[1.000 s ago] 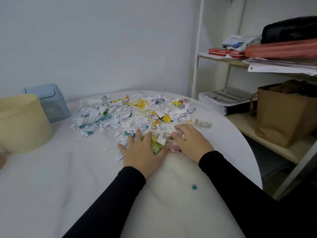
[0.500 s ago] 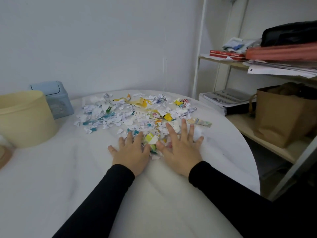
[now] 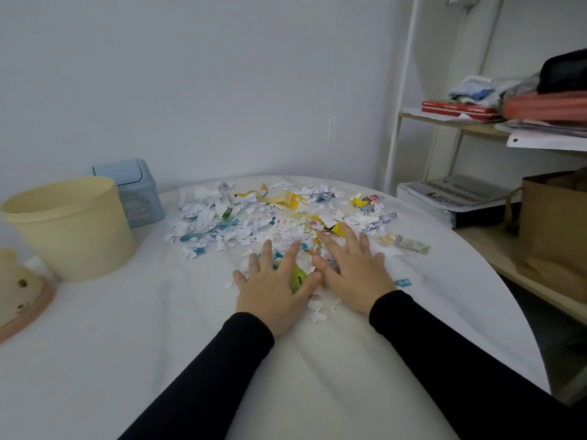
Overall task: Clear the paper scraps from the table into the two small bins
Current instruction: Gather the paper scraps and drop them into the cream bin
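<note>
Left hand (image 3: 273, 289): your grip lies flat, fingers spread, on torn white and coloured paper scraps (image 3: 254, 217).
Right hand (image 3: 352, 274): flat likewise, apparently holding nothing.
Counter (image 3: 127, 344): round, white.

Scraps (image 3: 298, 277): those beneath both palms hidden. Lidded blue bin (image 3: 133, 192): lower left corner hidden behind yellow tub (image 3: 68, 228). Tan object (image 3: 19, 293): cut off by left edge, kind unclear. Paper bag (image 3: 554, 223) and shelf stack (image 3: 546, 109): cut off at right, blurred.
</note>
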### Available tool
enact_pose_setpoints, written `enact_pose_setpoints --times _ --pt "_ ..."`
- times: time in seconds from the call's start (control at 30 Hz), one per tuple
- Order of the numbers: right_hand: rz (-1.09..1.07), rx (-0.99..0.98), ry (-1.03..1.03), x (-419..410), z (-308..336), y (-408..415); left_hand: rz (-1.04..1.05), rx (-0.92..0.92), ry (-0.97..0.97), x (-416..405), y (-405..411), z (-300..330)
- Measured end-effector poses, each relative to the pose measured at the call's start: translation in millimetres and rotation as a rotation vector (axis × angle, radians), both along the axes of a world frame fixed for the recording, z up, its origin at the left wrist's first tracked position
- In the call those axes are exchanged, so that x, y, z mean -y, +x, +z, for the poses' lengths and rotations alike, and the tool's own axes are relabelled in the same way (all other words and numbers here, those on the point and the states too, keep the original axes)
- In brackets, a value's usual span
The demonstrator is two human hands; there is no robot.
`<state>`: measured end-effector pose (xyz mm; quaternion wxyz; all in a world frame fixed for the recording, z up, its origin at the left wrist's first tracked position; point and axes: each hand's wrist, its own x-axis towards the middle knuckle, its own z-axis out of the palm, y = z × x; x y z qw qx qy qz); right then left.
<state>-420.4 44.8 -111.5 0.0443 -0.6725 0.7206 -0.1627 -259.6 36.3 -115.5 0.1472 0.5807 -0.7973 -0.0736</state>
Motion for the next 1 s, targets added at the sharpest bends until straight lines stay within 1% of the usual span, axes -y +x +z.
enact_pose_setpoints --times 0.1,0.2,0.3,0.5,0.6,0.67,0.77,0.9,1.0 --pt "0.019 -0.014 0.056 11.0 0.1 1.8 -0.033 0.035 -0.016 14.9 2.1 1.5" --pt "0.032 -0.093 -0.026 20.1 -1.6 5.5 -0.056 0.014 -0.078 27.5 8.7 4.0" --pt "0.054 -0.068 -0.146 27.1 -2.5 13.0 -0.056 -0.047 -0.083 37.9 19.1 9.5" --pt "0.067 0.031 -0.203 33.7 -0.5 20.8 -0.107 -0.145 0.002 42.1 36.0 14.5" --pt "0.057 0.093 -0.218 30.6 0.8 21.3 -0.088 -0.161 0.013 38.2 34.5 14.6" --pt "0.045 0.121 -0.221 28.9 1.7 22.5 -0.056 -0.127 0.016 35.4 32.0 14.6" --pt "0.041 0.043 -0.244 30.0 0.8 22.3 -0.033 -0.083 0.001 31.1 31.4 15.1" --pt "0.088 -0.057 -0.138 30.7 2.0 22.2 -0.053 0.018 -0.016 27.7 30.7 15.1" --pt "0.101 -0.041 -0.124 30.6 2.0 21.8 -0.080 0.069 -0.008 24.6 28.7 14.8"
